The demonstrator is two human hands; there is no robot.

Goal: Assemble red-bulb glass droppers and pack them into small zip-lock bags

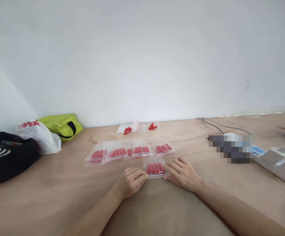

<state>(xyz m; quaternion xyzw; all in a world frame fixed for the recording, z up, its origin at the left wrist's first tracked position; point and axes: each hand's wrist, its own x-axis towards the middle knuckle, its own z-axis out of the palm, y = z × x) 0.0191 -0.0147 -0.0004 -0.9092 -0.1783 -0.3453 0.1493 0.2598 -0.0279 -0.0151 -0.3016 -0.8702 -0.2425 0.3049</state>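
Note:
A small clear zip bag (154,168) lies in front of me with several red-ended slim sticks fanned out inside it. My left hand (132,181) pinches its near left corner. At the opposite side my right hand (181,173) grips the near right edge, thumb below and fingers curled over. The zip strip runs along the near side, between both hands. Just beyond, a row of similar filled bags (117,151) spreads to the left, some overlapping. One more filled bag (162,147) sits right behind the held one.
Farther back lie loose red pieces (127,130) on clear bags and another red pile (152,126). On the left are a black bag (9,160), a white plastic bag (41,136) and a lime-green bag (63,126). A power strip (267,160) with cables and a blurred-out object occupy the right.

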